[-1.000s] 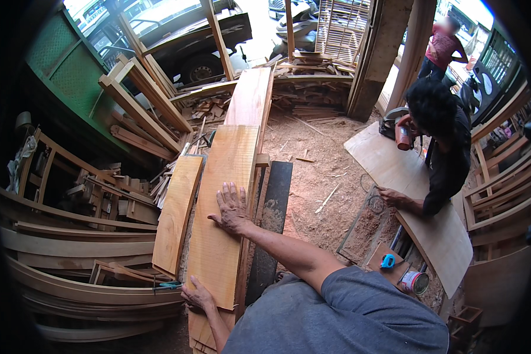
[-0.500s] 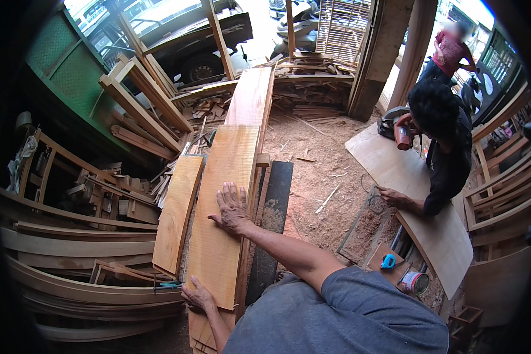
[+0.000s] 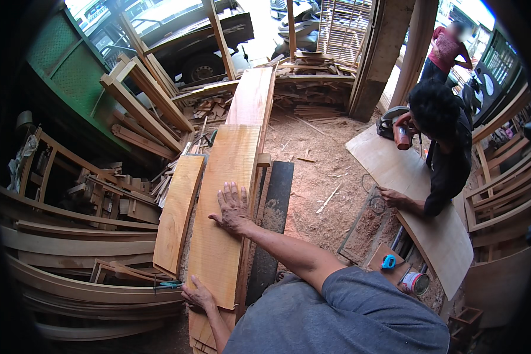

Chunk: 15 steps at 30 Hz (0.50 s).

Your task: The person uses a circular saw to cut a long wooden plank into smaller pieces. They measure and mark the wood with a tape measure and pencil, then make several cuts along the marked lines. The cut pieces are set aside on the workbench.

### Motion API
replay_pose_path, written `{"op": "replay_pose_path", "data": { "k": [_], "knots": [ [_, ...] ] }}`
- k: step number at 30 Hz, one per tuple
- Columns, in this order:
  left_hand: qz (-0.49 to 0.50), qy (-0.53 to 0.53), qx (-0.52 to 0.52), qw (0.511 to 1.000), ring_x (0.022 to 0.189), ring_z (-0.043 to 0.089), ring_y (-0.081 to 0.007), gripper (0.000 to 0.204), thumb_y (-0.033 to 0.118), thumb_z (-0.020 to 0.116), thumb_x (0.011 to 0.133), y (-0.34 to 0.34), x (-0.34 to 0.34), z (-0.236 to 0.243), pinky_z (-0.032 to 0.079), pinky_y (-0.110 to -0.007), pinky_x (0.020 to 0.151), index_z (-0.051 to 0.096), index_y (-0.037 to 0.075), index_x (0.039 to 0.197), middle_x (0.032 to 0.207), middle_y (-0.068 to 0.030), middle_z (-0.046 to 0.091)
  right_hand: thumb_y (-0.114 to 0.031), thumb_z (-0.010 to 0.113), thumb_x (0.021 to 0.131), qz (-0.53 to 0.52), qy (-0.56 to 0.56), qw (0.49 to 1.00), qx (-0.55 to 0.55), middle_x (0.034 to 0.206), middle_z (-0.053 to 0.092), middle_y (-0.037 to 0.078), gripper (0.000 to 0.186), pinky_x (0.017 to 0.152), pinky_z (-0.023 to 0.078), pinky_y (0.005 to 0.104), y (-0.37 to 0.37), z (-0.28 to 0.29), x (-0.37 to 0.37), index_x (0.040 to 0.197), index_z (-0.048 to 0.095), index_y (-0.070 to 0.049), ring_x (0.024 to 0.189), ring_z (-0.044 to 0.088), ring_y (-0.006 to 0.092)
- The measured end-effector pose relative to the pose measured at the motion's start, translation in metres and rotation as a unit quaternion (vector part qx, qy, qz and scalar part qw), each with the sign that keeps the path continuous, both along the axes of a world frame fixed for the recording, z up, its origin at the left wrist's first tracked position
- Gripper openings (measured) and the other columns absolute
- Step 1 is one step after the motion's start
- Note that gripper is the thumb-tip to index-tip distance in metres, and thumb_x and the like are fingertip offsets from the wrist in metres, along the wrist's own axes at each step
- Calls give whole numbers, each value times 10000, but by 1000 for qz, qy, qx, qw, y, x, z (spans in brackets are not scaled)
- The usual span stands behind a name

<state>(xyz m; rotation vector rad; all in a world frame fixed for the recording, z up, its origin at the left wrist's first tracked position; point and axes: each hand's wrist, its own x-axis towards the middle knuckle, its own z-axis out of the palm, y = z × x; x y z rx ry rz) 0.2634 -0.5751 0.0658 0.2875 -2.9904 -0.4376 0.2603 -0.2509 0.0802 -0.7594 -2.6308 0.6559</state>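
Observation:
A long sawn wooden board (image 3: 221,171) lies on top of other planks, stretching away from me. My right hand (image 3: 234,211) rests flat on its upper face, fingers spread. Lower down, my left hand (image 3: 199,295) is at the board's near left corner, its fingers bent over the edge. Beneath and beyond it a longer, paler plank (image 3: 248,97) shows at the far end, and more plank ends (image 3: 203,330) stick out nearest me. Left of the board is a shorter wooden plank (image 3: 177,215), apart from both hands.
On the right, another person (image 3: 448,147) leans over a pale curved sheet (image 3: 395,162) with a power tool (image 3: 400,133). A blue tape measure (image 3: 388,262) and a tin can (image 3: 416,282) are near my right side. Curved timbers (image 3: 94,289) are stacked left. Sawdust covers the floor (image 3: 312,141).
Both hands stay in the same places on the board. In the background, the person in red has shifted slightly.

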Motion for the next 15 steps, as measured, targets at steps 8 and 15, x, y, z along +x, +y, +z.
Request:
{"op": "replay_pose_path", "data": {
  "k": [8, 15],
  "knots": [
    [-10, 14, -3, 1000, 1255, 574, -406, 653, 658, 548, 1026, -2, -1, -5, 372, -611, 1071, 636, 76, 1309, 1276, -214, 629, -706, 614, 948, 1, 14, 1000, -12, 1724, 242, 291, 983, 1293, -1, 650, -1, -2, -1, 1595, 434, 12, 1632, 109, 473],
    [-8, 35, 20, 999, 1223, 578, -423, 619, 611, 596, 1023, -3, -3, -9, 428, -573, 1031, 646, 56, 1292, 1256, -245, 627, -704, 611, 949, -6, 9, 1000, 16, 1714, 264, 291, 976, 1295, 8, 649, -1, -2, 1, 1593, 438, 10, 1628, 130, 470]
  ]
}}
